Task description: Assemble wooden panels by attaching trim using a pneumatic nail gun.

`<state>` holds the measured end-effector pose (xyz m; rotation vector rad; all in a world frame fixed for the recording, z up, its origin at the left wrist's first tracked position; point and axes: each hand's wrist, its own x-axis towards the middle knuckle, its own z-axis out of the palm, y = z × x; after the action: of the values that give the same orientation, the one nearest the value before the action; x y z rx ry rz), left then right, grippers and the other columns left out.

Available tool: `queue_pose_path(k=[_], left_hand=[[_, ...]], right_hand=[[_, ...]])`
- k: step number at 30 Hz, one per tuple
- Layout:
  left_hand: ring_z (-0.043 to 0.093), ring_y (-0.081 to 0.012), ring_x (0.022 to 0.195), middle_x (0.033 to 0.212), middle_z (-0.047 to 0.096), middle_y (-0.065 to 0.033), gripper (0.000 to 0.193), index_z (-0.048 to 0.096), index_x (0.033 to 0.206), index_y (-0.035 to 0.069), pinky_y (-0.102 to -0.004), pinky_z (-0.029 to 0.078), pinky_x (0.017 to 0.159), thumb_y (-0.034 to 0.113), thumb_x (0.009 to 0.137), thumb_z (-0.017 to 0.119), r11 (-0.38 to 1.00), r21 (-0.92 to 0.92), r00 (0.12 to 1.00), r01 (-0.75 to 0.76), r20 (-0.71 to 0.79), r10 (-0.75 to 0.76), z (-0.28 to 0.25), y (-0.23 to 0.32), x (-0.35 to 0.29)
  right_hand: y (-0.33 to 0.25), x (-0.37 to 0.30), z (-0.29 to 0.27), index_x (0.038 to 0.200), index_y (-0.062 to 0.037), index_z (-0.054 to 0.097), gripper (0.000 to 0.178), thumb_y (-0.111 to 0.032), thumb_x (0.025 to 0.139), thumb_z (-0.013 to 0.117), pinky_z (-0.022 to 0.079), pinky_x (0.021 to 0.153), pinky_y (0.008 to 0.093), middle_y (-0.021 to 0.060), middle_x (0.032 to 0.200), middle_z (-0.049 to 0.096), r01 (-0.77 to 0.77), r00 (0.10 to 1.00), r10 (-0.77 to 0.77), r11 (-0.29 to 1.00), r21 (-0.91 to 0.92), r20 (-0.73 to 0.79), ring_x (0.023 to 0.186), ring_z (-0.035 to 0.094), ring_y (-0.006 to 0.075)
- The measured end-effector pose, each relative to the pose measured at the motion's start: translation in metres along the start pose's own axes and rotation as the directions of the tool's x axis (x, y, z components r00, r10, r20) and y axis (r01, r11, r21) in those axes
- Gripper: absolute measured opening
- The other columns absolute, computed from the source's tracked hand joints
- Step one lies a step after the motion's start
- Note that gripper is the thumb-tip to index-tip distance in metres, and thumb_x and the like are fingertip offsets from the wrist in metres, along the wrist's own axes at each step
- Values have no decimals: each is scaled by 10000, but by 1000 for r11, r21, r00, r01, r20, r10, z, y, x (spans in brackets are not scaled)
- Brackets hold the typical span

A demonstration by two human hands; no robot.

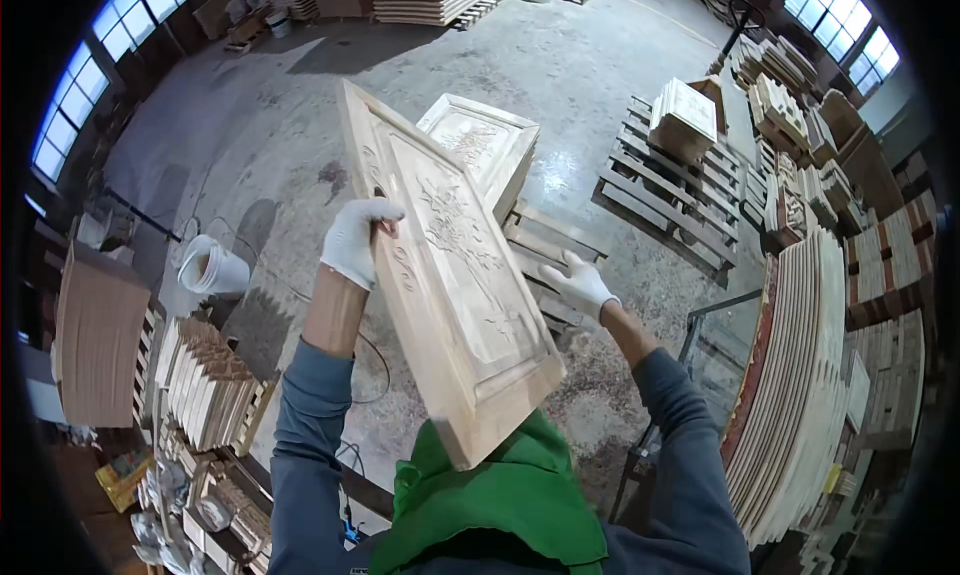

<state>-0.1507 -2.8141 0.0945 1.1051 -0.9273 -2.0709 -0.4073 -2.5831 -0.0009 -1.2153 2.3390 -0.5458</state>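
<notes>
A pale carved wooden panel (pixel 455 245) stands tilted in front of me, with a relief of branches and flowers inside its raised frame. My left hand (pixel 358 243), in a white glove, is closed around the panel's left edge. On the other side, my right hand (pixel 582 285), also gloved, is held just off the panel's right edge with its fingers spread and nothing in them. Behind the raised panel, a stack of similar carved panels (pixel 490 140) rests on a wooden pallet (pixel 553 237), partly hidden.
To the right is a slatted pallet (pixel 668 190) bearing a small panel stack (pixel 686 115). Tall stacked boards (pixel 790 385) stand close by my right arm. At left are a white bucket (pixel 215 267), cut wood pieces (pixel 208 385) and a brown board stack (pixel 100 335).
</notes>
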Motion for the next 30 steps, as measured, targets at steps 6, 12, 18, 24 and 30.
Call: queue_pose_path(k=[6,12,18,24,30], left_hand=[[693,-210,745,960,741,-145,291,680,1099,-61,-267,554,702,-30,825,591,971,-126,968,202,175,-179,15,67,121],[700,-202,785,937,737,-119,244,684,1089,-63,-276,560,709,25,868,633,984,-43,983,171,78,-168,-46,65,264],[705,-174,835,1017,746,-111,252,700,1113,-52,-265,555,735,121,929,691,957,220,972,190,-178,-153,-90,-34,407],[699,-181,839,1012,746,-116,281,710,1112,-39,-281,550,752,167,922,713,904,373,961,209,-248,-120,-117,-69,530],[690,-200,832,985,744,-125,315,721,1106,-23,-308,544,771,211,895,732,750,613,959,248,-267,-98,-140,-81,632]], right_hand=[[89,103,78,1258,49,629,620,-477,939,701,519,799,264,139,1145,699,-493,859,279,226,840,429,884,666,196],[75,214,51,907,83,720,549,-464,874,748,495,641,327,124,821,729,-496,802,559,424,758,212,646,602,204],[63,266,107,771,85,692,531,-431,883,747,450,593,318,73,676,653,-465,715,698,527,711,-50,591,523,172],[54,290,181,752,66,666,484,-385,917,729,437,581,337,73,643,616,-680,558,829,488,547,-46,579,477,172],[53,345,258,833,75,703,562,-483,894,729,487,637,374,138,710,679,-671,463,879,430,604,-113,607,561,236]])
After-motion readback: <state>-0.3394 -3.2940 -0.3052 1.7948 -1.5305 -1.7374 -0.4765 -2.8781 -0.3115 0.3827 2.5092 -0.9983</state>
